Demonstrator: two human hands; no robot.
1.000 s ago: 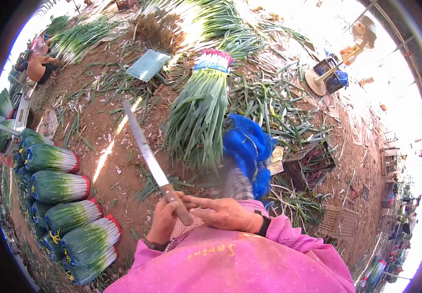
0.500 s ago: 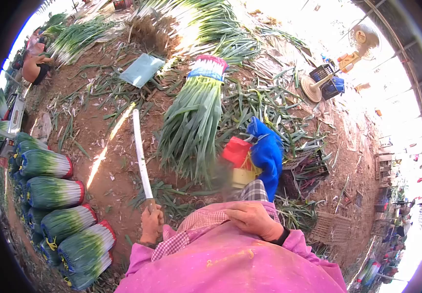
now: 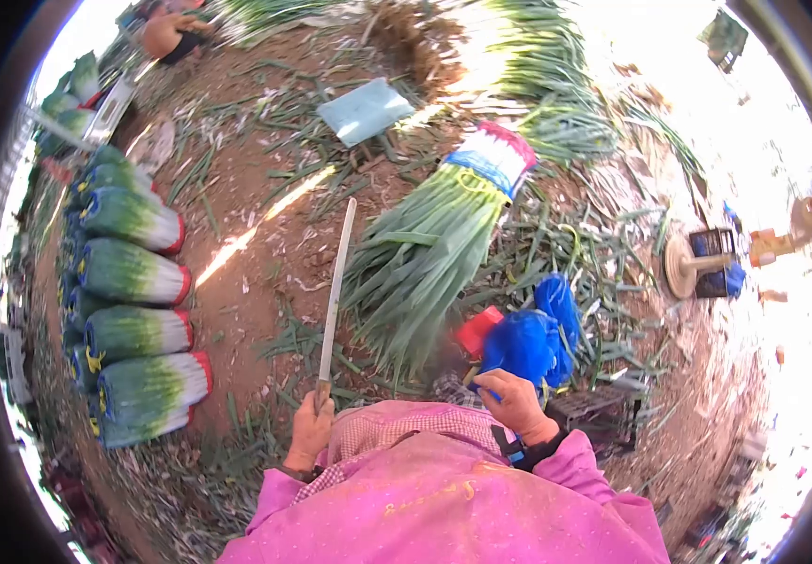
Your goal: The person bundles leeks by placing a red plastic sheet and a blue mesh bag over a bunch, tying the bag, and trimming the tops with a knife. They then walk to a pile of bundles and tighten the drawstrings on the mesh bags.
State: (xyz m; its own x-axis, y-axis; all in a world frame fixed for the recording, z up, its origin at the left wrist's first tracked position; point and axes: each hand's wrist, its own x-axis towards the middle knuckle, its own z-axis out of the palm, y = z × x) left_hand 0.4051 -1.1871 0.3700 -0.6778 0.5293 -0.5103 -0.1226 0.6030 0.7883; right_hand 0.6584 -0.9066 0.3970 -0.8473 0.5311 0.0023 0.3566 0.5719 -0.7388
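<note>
My left hand [image 3: 310, 430] grips the wooden handle of a long knife [image 3: 335, 291], its blade pointing up and away from me. Beside the blade, to its right, lies a large bundle of green onions [image 3: 429, 254], with a red, white and blue wrap near its root end and yellow ties. My right hand [image 3: 519, 406] is at the near edge of a blue mesh bag [image 3: 523, 343], fingers curled; whether they hold anything is too small to tell. A red piece [image 3: 478, 329] shows at the bag's left.
Wrapped bundles [image 3: 133, 273] stand in a row at the left. A pale blue sheet [image 3: 366, 111] lies on the soil. A fan [image 3: 683, 265] stands at the right, a dark crate [image 3: 599, 414] near my right hand. A person [image 3: 171, 36] crouches at the upper left.
The view has turned, so the scene sits further right. My right hand has moved from my lap to the blue bag. The knife now tilts right instead of left.
</note>
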